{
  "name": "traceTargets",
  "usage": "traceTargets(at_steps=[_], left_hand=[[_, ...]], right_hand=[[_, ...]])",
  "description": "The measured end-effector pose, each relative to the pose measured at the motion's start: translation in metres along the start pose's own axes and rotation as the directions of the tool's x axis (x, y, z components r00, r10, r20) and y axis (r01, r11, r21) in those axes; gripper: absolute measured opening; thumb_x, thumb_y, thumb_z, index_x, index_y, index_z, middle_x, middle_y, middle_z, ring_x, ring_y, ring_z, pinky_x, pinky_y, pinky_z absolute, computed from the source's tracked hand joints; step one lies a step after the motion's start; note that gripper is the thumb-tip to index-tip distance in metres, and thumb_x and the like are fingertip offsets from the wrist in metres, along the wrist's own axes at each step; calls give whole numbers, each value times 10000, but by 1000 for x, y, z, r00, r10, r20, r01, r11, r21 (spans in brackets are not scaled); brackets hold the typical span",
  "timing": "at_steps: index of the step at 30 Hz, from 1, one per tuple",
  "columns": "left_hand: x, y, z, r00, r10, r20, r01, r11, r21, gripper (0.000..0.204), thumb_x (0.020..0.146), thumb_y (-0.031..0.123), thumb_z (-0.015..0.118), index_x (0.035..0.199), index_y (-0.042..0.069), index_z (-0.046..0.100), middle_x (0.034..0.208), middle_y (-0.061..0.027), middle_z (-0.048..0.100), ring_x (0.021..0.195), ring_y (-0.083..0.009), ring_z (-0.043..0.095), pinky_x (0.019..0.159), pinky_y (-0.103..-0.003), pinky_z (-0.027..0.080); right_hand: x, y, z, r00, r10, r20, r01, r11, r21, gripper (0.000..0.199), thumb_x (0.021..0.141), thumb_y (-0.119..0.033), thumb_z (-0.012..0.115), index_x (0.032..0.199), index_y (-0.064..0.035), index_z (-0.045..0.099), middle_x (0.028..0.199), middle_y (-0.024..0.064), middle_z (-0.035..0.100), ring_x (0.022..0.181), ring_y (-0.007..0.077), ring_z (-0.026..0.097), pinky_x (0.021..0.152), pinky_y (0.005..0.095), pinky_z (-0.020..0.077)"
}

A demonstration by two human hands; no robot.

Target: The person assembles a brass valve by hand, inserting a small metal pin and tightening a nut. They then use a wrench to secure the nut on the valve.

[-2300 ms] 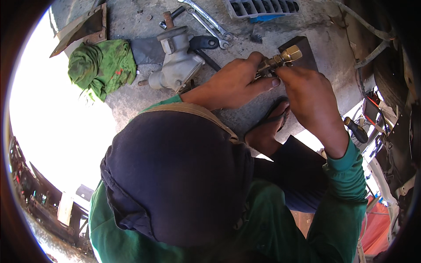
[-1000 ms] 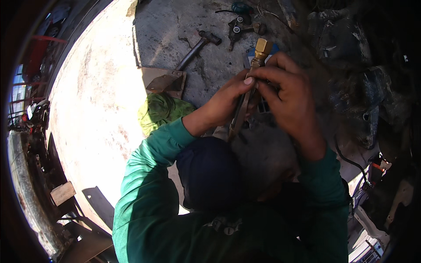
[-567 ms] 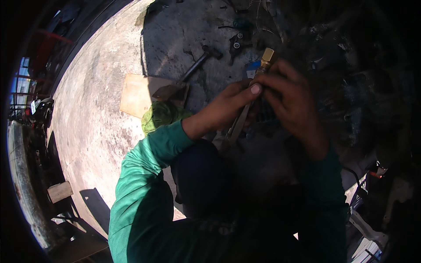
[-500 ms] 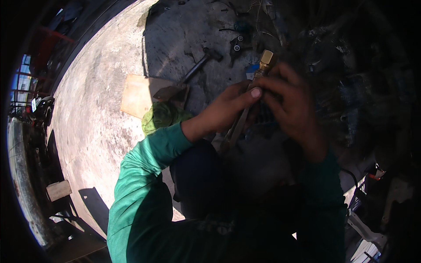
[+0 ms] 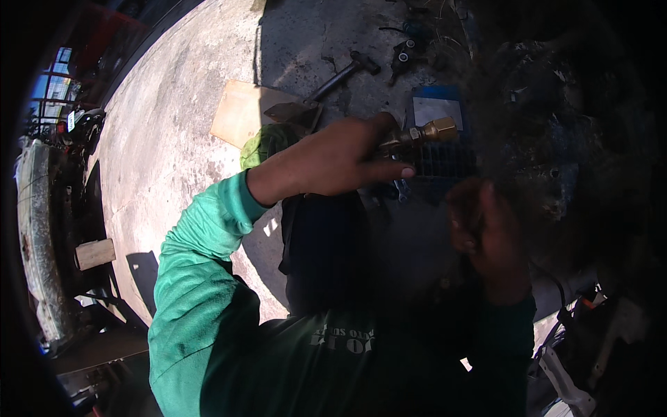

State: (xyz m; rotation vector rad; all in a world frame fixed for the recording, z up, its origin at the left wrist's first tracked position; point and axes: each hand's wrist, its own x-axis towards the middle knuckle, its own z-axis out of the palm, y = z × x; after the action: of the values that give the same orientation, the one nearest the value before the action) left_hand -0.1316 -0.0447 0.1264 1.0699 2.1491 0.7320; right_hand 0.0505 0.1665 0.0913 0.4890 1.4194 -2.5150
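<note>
My left hand (image 5: 347, 153) is closed around a metal piece with a brass hex fitting (image 5: 440, 129) at its end. The fitting points to the right, past my thumb and fingers, and my palm hides the rest of the piece. My right hand (image 5: 490, 229) is apart from it, lower and to the right, in deep shadow. Its fingers look partly curled, but darkness and blur hide whether they hold anything. Behind the fitting lies a blue case (image 5: 434, 92) with a white label and a dark ribbed section (image 5: 448, 158).
On the concrete floor lie a hammer (image 5: 340, 78), a tan board (image 5: 236, 111) and a green cloth (image 5: 260, 144). Small dark metal parts (image 5: 403, 59) lie farther back. A wooden block (image 5: 95, 254) and a long weathered metal piece (image 5: 38, 243) are at the left.
My right hand has let go of the brass-ended piece and drawn back, down and right. My left hand has turned the piece, so its fitting now points right rather than up.
</note>
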Motion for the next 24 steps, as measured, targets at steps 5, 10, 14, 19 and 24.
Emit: traceTargets(at_steps=[5, 10, 14, 19, 24], left_hand=[[-21, -20, 33, 985, -12, 169, 5, 999, 44, 590, 938, 475, 695, 1185, -41, 553, 840, -274, 678, 871, -464, 690, 763, -509, 528], [-20, -30, 27, 975, -24, 221, -4, 992, 126, 572, 927, 450, 719, 1180, -42, 576, 746, -246, 645, 787, -446, 688, 701, -493, 505], [-24, -29, 15, 937, -74, 341, -13, 969, 246, 581, 938, 455, 708, 1202, -50, 594, 801, -243, 671, 831, -436, 696, 744, -481, 525], [-23, -45, 16, 947, 40, 318, -83, 989, 122, 585, 958, 468, 684, 1204, -59, 616, 879, -253, 686, 879, -416, 702, 782, -471, 529], [-20, -50, 20, 958, 23, 287, -47, 996, 77, 576, 954, 484, 687, 1141, -59, 639, 853, -250, 676, 838, -409, 693, 757, -475, 514]], right_hand=[[-20, 52, 3, 966, 258, 3, -217, 806, 551, 301, 1093, -312, 469, 1246, -71, 563, 787, 46, 543, 518, 88, 424, 476, 223, 344], [-36, 60, 27, 980, 170, -106, -120, 921, 370, 264, 1027, -156, 531, 1269, -55, 560, 856, 74, 620, 548, 104, 494, 504, 230, 400], [-26, 32, 26, 996, 6, -84, -40, 915, -402, 306, 1018, -119, 559, 1310, -39, 606, 862, 85, 662, 587, 89, 557, 546, 237, 443], [10, 25, 29, 865, -402, 300, 430, 285, -857, 331, 984, -21, 543, 1299, -41, 642, 1001, 152, 705, 822, 273, 712, 708, 380, 560], [30, 8, 41, 837, -334, 434, 457, -10, -889, 308, 910, 2, 581, 1195, -58, 680, 1048, 142, 700, 887, 335, 712, 735, 429, 565]])
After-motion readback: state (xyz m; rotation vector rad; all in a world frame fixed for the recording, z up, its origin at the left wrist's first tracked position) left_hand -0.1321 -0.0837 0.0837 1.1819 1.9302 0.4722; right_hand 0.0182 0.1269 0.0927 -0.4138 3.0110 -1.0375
